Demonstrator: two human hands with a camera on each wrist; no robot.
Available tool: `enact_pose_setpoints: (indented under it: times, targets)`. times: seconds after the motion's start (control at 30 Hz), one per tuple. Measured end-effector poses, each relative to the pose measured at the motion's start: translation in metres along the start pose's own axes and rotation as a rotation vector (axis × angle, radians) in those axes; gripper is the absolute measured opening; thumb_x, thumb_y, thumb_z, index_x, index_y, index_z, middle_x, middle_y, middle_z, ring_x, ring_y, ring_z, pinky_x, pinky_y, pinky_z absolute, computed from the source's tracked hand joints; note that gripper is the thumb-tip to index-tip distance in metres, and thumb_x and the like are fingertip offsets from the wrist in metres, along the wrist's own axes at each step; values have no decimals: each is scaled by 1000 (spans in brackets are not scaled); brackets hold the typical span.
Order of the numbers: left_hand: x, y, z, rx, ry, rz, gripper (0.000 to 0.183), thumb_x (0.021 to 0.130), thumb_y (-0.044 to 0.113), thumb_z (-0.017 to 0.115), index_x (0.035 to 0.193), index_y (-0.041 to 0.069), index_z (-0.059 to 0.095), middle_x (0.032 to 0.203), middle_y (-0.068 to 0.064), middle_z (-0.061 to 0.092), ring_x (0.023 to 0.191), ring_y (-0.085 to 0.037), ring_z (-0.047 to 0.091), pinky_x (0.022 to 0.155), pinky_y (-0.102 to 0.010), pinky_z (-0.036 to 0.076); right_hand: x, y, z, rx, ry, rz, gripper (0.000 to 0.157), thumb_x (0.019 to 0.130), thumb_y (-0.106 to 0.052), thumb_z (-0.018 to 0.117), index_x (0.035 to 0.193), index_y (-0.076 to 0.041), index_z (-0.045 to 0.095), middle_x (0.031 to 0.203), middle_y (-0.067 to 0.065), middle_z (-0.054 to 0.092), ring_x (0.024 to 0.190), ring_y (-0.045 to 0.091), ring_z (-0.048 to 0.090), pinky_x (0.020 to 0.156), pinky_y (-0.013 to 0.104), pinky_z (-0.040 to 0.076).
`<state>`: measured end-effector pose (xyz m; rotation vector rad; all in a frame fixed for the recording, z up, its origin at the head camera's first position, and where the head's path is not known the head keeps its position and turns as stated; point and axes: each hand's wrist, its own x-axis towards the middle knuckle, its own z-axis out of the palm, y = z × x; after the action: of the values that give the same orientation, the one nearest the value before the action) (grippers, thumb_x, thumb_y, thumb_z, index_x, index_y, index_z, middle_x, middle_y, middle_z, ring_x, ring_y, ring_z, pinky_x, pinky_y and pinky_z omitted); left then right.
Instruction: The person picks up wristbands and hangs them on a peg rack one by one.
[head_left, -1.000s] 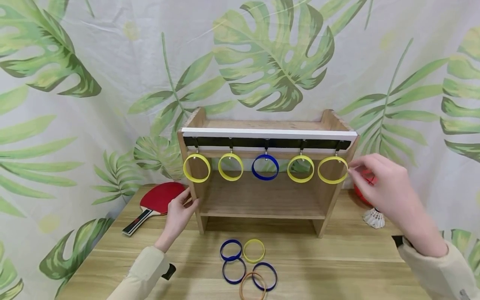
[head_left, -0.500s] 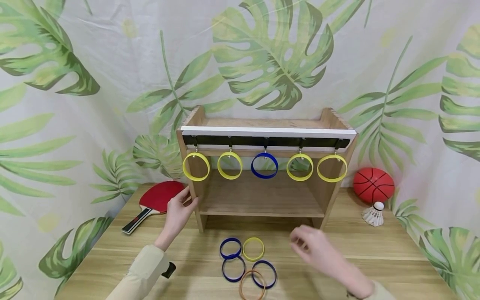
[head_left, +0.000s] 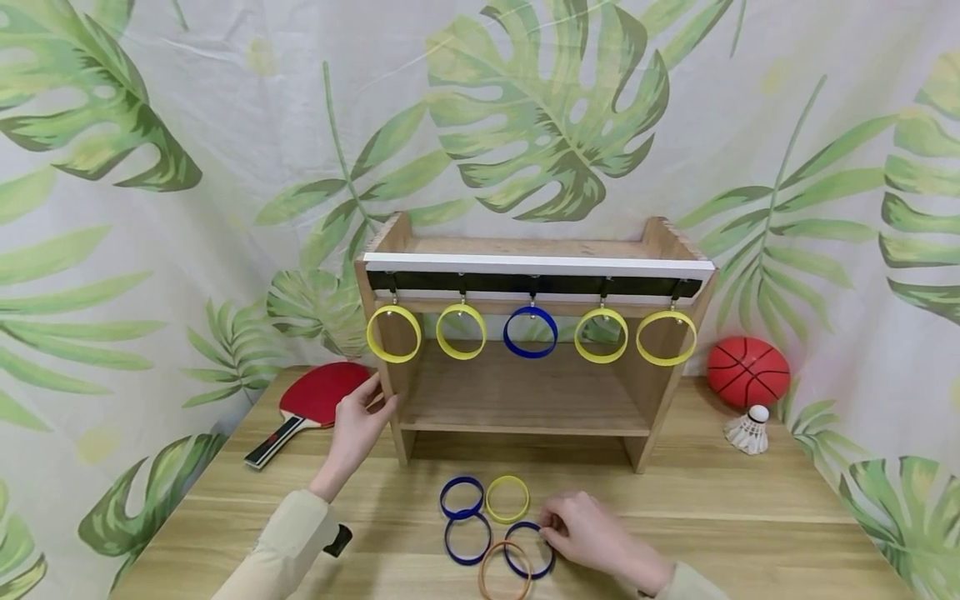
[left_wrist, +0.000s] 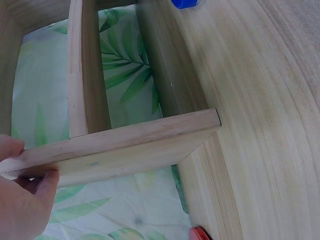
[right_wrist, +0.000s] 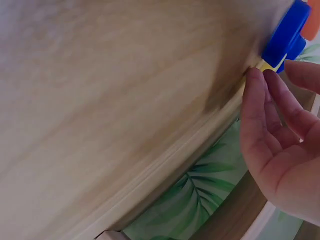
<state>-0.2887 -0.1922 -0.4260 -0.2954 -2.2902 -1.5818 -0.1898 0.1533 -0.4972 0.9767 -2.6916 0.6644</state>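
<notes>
With thumb and fingers on opposite faces, my left hand grips the left side panel of a small wooden shelf, also close up in the left wrist view. My right hand is low over the table, fingertips right at the right edge of a blue ring. In the right wrist view its thumb and fingers are spread apart beside that blue ring. An orange ring overlaps it. Beyond lie a yellow ring and two other blue rings, the nearer one touching the farther.
From the black strip on the shelf front hang several yellow rings and one blue ring on hooks. A red table tennis bat lies left. A small red basketball and a shuttlecock are at right. A leaf-patterned cloth hangs behind.
My right hand has left the hanging yellow ring at far right and come down leftward to the blue ring on the table. My left hand has stayed on the shelf.
</notes>
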Motion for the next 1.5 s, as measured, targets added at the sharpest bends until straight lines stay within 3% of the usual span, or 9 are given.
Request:
enact_pose_setpoints:
  times: [0.03,0.27,0.63,0.83,1.03,1.3,1.5]
  targets:
    - [1,-1,0,-2,-1,4,48,93,3,66,139,0,55,135,-22,61,124,-35,60,95,-38,57,1,0,1,-1,-5,10,15,80,-10,76,75,-19,65,70,-11,58,65,-7,45,55,8,39]
    - [-12,43,-3,23,-18,-13,47,92,-3,64,137,-9,53,133,-29,60,123,-40,60,95,-45,55,4,-3,0,22,-29,55,14,78,-5,77,76,-15,67,72,-7,61,65,-5,47,55,10,43]
    - [-9,44,-3,22,-15,4,46,92,-3,64,136,-10,54,132,-30,60,123,-42,59,95,-45,54,8,-3,-14,111,82,20,16,77,5,70,75,-10,64,73,1,71,67,1,64,57,8,52]
    - [-9,42,-3,24,-11,-2,46,92,-3,63,136,-10,53,133,-29,60,123,-40,60,95,-44,55,13,-7,-32,89,156,-54,18,76,8,70,76,-9,63,73,1,70,64,2,64,55,7,52]
    - [-9,41,-3,23,-7,-7,46,92,-3,63,136,-10,53,133,-29,60,123,-40,60,95,-44,55,24,-19,-54,91,179,-102,19,79,9,71,79,-8,63,75,1,67,66,3,64,57,8,53]
    - [-10,40,-3,31,-7,-3,47,92,-3,64,136,-11,53,133,-31,59,123,-43,59,95,-43,55,54,-50,-95,30,213,-214,16,83,2,73,82,-11,63,78,-3,64,67,0,56,57,5,48]
    - [-5,17,-1,11,0,-15,48,92,-2,64,138,-7,53,135,-27,60,124,-40,59,96,-44,54,90,-87,-130,-11,265,-334,12,85,-1,73,85,-9,65,79,-2,64,69,3,57,59,6,49]
